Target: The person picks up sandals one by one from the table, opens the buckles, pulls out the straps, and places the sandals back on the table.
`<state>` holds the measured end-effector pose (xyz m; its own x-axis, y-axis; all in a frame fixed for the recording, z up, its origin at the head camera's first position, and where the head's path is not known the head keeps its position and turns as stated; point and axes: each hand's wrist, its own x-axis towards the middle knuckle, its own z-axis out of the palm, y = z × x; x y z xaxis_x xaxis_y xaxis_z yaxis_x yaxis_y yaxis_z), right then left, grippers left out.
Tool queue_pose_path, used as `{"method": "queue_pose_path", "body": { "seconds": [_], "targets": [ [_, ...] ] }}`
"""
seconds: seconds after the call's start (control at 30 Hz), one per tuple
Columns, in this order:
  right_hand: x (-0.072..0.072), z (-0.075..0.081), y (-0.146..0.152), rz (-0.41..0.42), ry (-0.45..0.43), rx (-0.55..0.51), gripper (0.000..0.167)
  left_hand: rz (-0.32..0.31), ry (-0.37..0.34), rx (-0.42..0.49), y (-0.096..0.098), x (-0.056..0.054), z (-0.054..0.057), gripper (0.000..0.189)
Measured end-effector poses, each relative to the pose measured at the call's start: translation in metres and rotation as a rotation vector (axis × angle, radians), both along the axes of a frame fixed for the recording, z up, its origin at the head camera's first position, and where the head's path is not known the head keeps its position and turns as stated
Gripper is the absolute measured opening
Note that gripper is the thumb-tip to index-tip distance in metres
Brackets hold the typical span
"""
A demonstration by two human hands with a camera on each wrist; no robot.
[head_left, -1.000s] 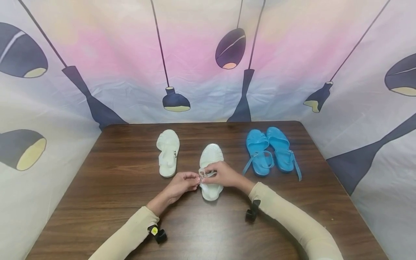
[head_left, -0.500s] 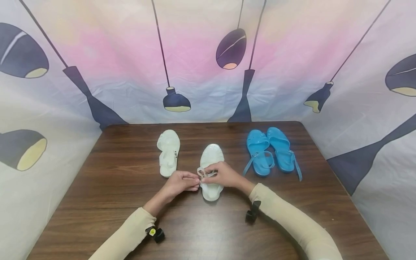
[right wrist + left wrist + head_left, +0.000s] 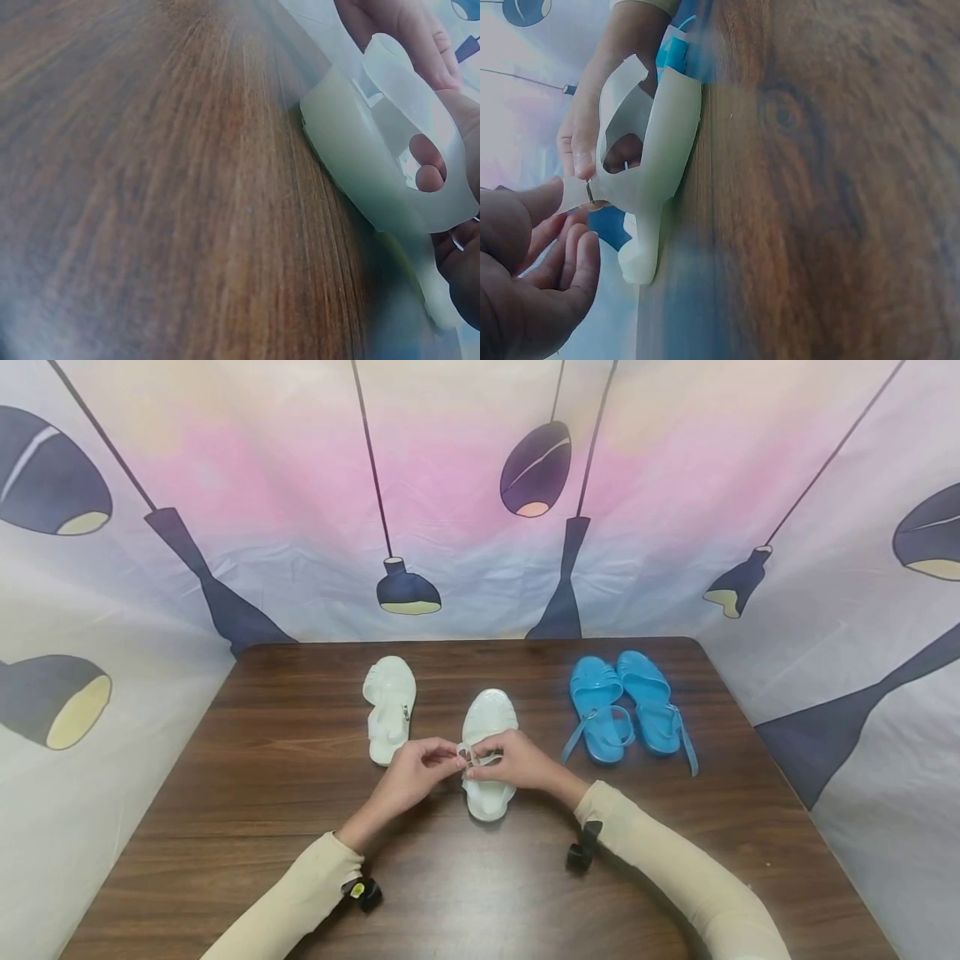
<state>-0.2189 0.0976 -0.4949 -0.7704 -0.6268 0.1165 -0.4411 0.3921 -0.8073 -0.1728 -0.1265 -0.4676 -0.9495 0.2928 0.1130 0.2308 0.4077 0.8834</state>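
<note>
A white sandal (image 3: pixel 489 713) lies in the middle of the table, toe pointing away from me. Its strap (image 3: pixel 571 193) passes through a small metal buckle (image 3: pixel 590 190) at the sandal's left side. My left hand (image 3: pixel 417 772) pinches the strap's end between thumb and finger, the other fingers loosely bent. From the other side, my right hand (image 3: pixel 522 762) reaches over the sandal and pinches the strap by the buckle. The right wrist view shows the heel part (image 3: pixel 341 131) from low down, with fingers visible through its side opening.
Another white sandal (image 3: pixel 391 678) lies to the left, close beyond my left hand. On the right, two blue sandals (image 3: pixel 595 683) sit side by side with loose straps. A patterned cloth (image 3: pixel 300 502) hangs behind the wooden table (image 3: pixel 300 827).
My left hand has risen slightly and its fingers have shifted onto the strap nearer the buckle. My right hand stays nearly still, and the sandal keeps its place.
</note>
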Motion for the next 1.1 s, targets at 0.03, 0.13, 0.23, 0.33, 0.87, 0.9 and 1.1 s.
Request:
{"method": "queue_pose_path", "body": {
  "seconds": [0.03,0.13,0.23,0.33,0.87,0.9,1.1],
  "targets": [
    [0.000,0.000,0.000,0.001,-0.002,-0.001,0.025,0.001,0.010,0.000,0.001,-0.001,0.000,0.013],
    [0.001,0.001,0.000,0.005,0.003,0.003,0.021,-0.004,0.042,-0.005,0.004,-0.003,-0.001,0.012],
    [0.001,0.003,0.000,0.007,0.008,0.011,0.016,-0.009,0.068,-0.009,0.006,-0.004,-0.001,0.012],
    [0.000,0.004,0.000,0.014,0.015,0.023,0.013,-0.012,0.100,-0.014,0.008,-0.005,-0.001,0.013],
    [-0.002,0.003,-0.002,0.033,-0.024,0.003,0.013,0.010,0.156,-0.035,0.012,-0.001,0.001,0.011],
    [-0.002,0.003,-0.001,0.037,-0.021,0.000,0.013,0.006,0.155,-0.030,0.012,-0.002,0.001,0.012],
    [-0.002,0.001,0.001,0.053,-0.009,-0.011,0.015,-0.017,0.094,0.030,0.007,-0.003,-0.001,0.014]
  ]
}}
